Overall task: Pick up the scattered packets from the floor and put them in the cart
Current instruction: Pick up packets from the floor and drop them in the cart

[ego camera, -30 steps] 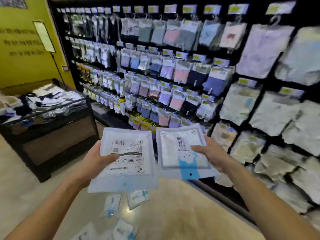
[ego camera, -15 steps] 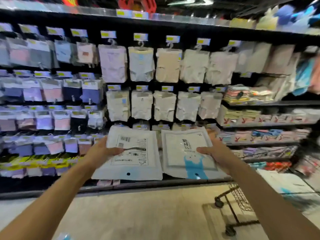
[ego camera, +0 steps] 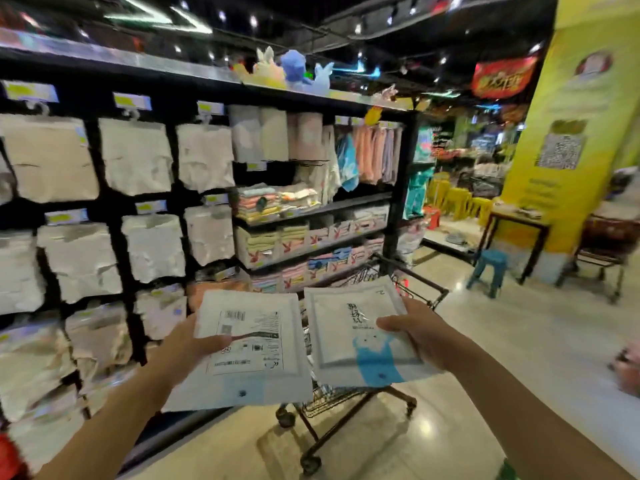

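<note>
My left hand (ego camera: 188, 344) grips a white packet with a barcode label (ego camera: 256, 355) by its left edge, thumb on top. My right hand (ego camera: 420, 332) grips a second white packet with a blue figure (ego camera: 349, 344) by its right edge. Both packets are held flat, side by side, at chest height. Directly behind and below them stands the black wire cart (ego camera: 346, 400), mostly hidden by the packets; its handle (ego camera: 424, 284), lower frame and wheels show.
A tall black shelf wall of hanging packets (ego camera: 138, 209) runs along the left. Folded goods fill shelves (ego camera: 311, 230) behind the cart. To the right are a teal stool (ego camera: 488, 268), a dark table (ego camera: 516, 237) and a yellow pillar (ego camera: 568, 133) on the shiny floor.
My view has swung right, from the floor packets and hanging rack to the aisle. The cart has come into view under the packets. Both hands keep the same hold.
</note>
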A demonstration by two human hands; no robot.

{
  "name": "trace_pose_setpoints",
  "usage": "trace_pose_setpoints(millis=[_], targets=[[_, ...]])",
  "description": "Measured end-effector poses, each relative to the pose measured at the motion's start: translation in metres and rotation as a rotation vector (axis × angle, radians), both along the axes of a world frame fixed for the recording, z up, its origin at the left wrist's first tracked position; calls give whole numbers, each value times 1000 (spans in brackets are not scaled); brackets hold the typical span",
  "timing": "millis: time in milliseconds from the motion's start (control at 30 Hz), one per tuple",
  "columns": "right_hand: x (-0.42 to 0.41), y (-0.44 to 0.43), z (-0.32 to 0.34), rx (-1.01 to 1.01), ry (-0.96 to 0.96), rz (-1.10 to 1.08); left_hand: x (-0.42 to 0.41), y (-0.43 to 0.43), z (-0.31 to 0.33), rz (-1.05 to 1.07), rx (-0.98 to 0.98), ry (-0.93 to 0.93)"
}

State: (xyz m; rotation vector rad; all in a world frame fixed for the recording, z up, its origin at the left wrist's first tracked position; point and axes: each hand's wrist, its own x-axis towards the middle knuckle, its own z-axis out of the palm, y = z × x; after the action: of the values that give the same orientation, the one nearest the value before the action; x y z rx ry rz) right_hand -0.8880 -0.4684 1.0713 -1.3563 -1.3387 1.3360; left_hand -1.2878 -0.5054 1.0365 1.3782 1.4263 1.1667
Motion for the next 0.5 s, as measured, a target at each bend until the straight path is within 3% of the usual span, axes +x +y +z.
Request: trace_pose_setpoints(millis=[233,500], targets=[[103,70,0,-17,-6,-105,99,112,-10,-47,-14,-40],[150,209,-9,-72,4,-134,162,256,-21,-138,-28,-92]])
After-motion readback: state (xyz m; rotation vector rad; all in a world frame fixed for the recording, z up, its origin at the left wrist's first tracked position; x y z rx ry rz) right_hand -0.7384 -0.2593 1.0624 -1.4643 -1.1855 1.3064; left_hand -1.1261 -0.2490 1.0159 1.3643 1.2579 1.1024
